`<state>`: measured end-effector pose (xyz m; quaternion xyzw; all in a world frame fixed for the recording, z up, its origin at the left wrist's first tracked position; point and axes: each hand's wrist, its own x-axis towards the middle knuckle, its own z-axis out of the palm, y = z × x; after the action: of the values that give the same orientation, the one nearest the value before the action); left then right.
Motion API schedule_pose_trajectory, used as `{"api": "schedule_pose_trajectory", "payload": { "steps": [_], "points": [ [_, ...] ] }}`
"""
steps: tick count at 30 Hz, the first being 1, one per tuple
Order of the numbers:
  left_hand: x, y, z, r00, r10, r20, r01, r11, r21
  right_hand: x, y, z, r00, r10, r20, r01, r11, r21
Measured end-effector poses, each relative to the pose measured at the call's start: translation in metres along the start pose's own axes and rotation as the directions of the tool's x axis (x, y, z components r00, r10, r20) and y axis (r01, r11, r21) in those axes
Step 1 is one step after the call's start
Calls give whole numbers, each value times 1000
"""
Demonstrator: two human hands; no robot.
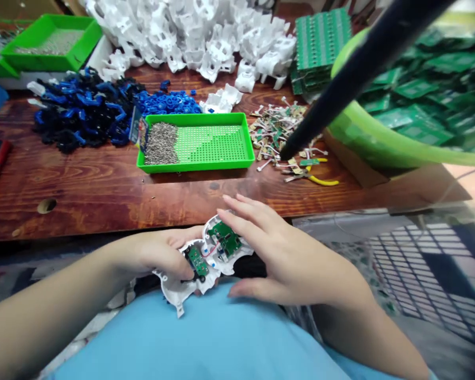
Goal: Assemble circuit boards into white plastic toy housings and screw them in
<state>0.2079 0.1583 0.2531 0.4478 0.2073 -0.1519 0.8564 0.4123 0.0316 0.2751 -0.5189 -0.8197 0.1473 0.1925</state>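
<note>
Just in front of the light blue shirt is a white plastic shell [178, 293] in two joined parts, one beside the other. A green circuit board [198, 262] lies in the near part and another green board [230, 240] in the far part, with thin wires between them. My left hand [162, 256] grips the near part, its thumb pressed by the board and its fingers mostly hidden beneath. On the far side, my right hand [265, 248] is spread, fingers stretched over the far part's edge and thumb apart. Whether its fingertips touch the shell I cannot tell.
On the wooden table stands a green tray [217, 168] of small screws. Around it lie blue and black parts [87, 111], white shells [190, 37], small wired boards [275, 126] and yellow-handled pliers [322, 181]. A black pole [352, 84] crosses before a green basin [380, 137] of boards.
</note>
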Motion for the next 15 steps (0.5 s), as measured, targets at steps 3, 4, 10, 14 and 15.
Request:
{"api": "schedule_pose_trajectory", "payload": {
  "steps": [3,4,10,14,15],
  "points": [
    [18,15,12,994,-109,22,104,981,164,-17,1,4,999,43,31,-41,998,-40],
    [25,20,17,990,-141,21,134,970,201,-23,2,5,998,61,20,-60,997,-39],
    [80,54,64,957,-270,-102,287,927,240,-83,16,-7,972,189,-136,-194,981,-25],
    [132,66,97,929,-359,-86,366,862,351,-144,23,-23,917,349,-194,-362,931,-39],
    [145,66,102,932,-358,-63,346,822,451,-162,25,-24,888,406,-216,-424,905,-42]
  ]
}}
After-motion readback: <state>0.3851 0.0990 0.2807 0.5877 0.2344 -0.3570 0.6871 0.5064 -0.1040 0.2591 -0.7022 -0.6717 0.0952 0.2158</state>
